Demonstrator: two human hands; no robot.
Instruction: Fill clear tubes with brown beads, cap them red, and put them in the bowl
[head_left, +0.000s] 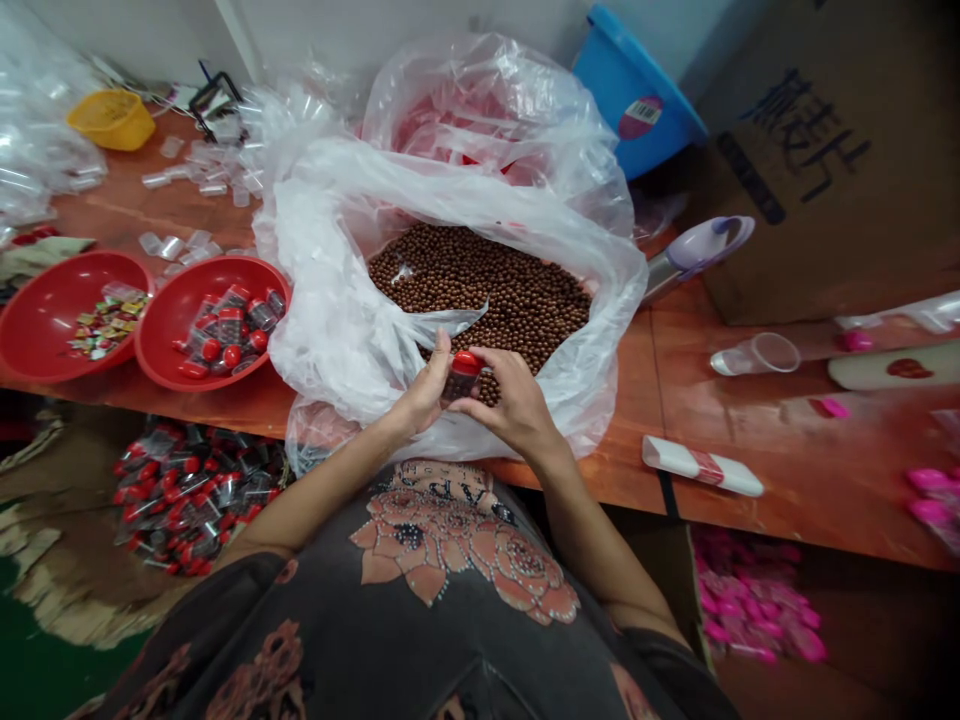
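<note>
Both of my hands hold one small clear jar with a red lid (463,372), dark with brown balls inside. My left hand (425,392) grips it from the left, thumb raised along its side. My right hand (514,397) curls round its right side, with fingers near the lid. The jar is over the near edge of an open white plastic bag (322,300). Inside the bag lies a heap of small round brown balls (495,285). A fold of the bag's plastic hangs over the balls just beyond my left hand.
Left on the table stand a red bowl of red-lidded jars (169,345) and a red bowl of small colourful pieces (37,325). Below is a pile of red-lidded jars (187,500). At right are a blue tub (630,90), a cardboard box (840,230) and a white tube (701,466).
</note>
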